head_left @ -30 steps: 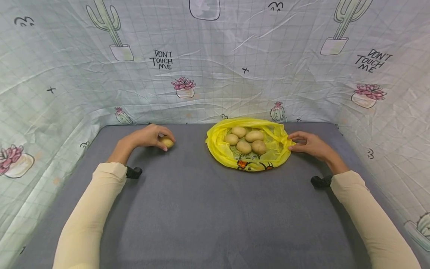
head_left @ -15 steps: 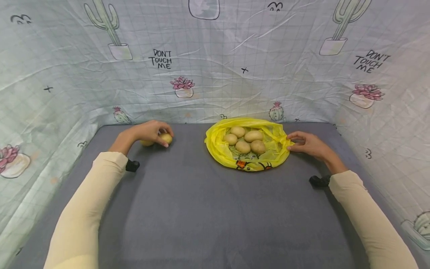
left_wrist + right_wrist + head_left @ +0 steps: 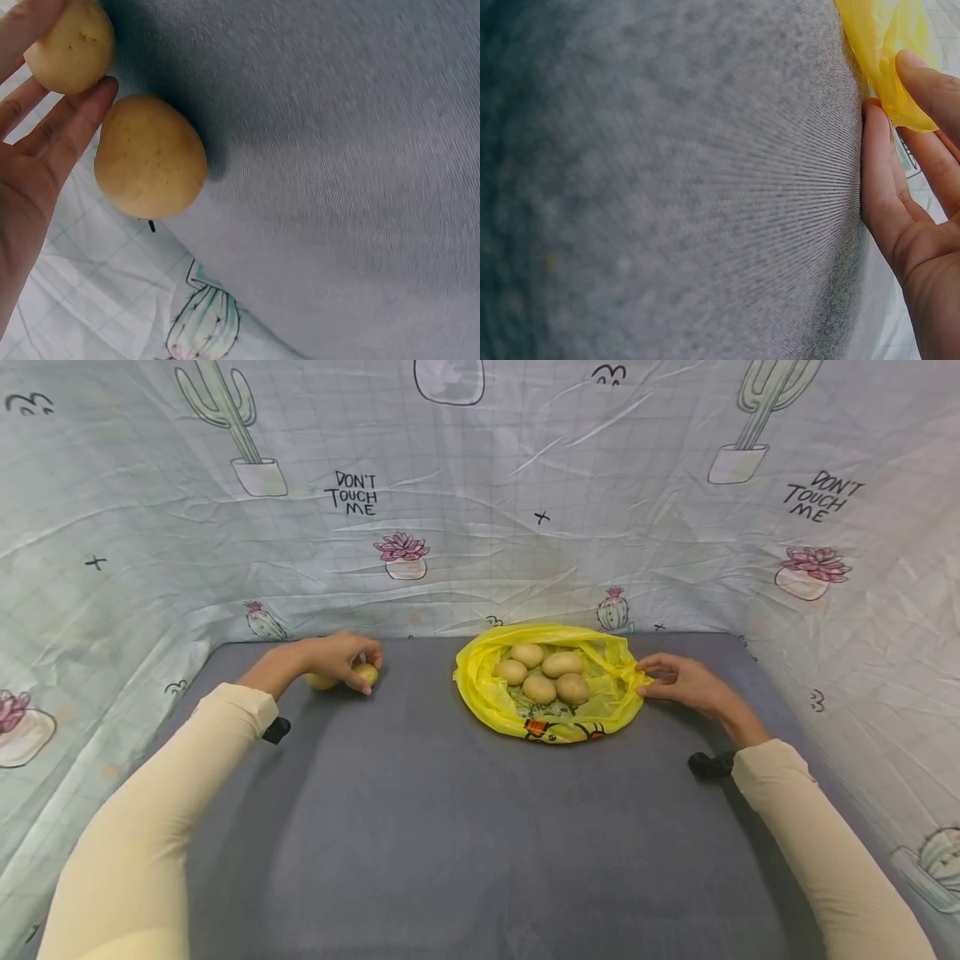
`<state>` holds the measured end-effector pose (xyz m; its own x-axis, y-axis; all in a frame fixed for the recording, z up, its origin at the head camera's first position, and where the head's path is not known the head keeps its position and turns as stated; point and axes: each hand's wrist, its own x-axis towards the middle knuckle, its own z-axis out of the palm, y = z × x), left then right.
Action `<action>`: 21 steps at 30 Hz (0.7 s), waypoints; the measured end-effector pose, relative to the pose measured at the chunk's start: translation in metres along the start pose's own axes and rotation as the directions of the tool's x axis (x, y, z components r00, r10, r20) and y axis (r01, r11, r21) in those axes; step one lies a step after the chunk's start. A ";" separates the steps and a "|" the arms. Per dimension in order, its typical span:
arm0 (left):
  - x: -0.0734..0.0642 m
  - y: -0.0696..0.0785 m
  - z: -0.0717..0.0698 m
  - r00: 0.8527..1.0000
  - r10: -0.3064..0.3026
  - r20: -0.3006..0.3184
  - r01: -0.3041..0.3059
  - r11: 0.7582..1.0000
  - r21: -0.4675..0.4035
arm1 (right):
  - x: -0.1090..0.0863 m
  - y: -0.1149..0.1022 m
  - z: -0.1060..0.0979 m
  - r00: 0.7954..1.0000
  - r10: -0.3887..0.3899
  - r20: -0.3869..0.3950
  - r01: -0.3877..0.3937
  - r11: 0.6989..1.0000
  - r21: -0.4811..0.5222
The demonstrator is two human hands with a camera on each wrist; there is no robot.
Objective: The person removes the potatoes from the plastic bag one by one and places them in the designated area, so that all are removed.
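While my right hand [image 3: 690, 683] pinches the yellow bag [image 3: 480, 700] holding five potatoes [image 3: 562, 663], my left hand [image 3: 330, 653] curls its fingers [image 3: 77, 126] round a potato [image 3: 73, 46], just beside another potato [image 3: 150, 157].

Both arms [image 3: 131, 835] reach forward, fingers [image 3: 881, 172] of the left hand [image 3: 333, 656] and right hand [image 3: 697, 683] curved inward.

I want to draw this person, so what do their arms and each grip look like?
The left sleeve and right sleeve are long, plain and cream-coloured, and each ends in a wide cuff that looks folded back. A small left black gadget and right black gadget stick out by the wrists. The left grip and right grip are bare hands, without gloves.
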<state>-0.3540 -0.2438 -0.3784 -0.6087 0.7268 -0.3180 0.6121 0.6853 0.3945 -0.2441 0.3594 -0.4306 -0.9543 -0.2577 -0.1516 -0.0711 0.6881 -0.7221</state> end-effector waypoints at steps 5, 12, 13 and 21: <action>0.001 0.000 -0.002 1.000 0.005 -0.003 -0.004 0.999 0.044 | -0.002 -0.001 -0.001 1.000 0.002 -0.011 -0.002 1.000 -0.010; 0.001 -0.003 0.002 1.000 0.017 -0.003 -0.016 0.994 0.111 | -0.001 -0.003 -0.002 1.000 -0.011 -0.002 0.011 1.000 0.006; 0.002 -0.003 0.002 1.000 0.023 -0.006 -0.022 0.993 0.115 | -0.001 -0.003 -0.002 1.000 -0.011 -0.002 0.011 1.000 0.006; 0.004 -0.002 0.001 0.996 0.080 -0.030 -0.076 0.990 0.121 | -0.001 0.000 -0.001 1.000 -0.015 -0.004 0.015 1.000 0.005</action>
<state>-0.3573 -0.2421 -0.3818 -0.5729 0.7775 -0.2593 0.7128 0.6288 0.3107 -0.2436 0.3602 -0.4297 -0.9541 -0.2654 -0.1385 -0.0838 0.6810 -0.7275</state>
